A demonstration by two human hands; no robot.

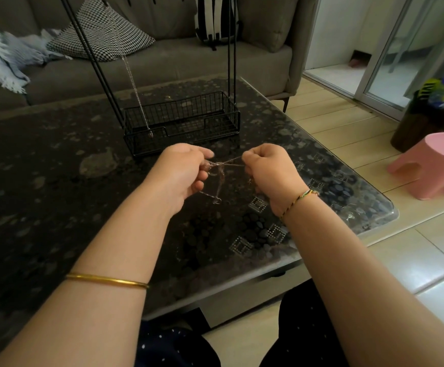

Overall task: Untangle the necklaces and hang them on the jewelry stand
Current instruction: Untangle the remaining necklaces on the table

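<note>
A tangle of thin silver necklace chains is stretched between my two hands above the dark table. My left hand pinches one side of the knot with curled fingers. My right hand grips the other side in a closed fist. Loose loops of chain dangle below the knot. The black wire jewelry stand sits just beyond my hands, its basket base on the table and its thin posts rising out of view. One silver necklace hangs on the stand, reaching down to the basket's left front corner.
A grey sofa with a patterned cushion and a pale blanket stands behind the table. A pink stool is on the tiled floor to the right. The table's right corner lies close to my right arm.
</note>
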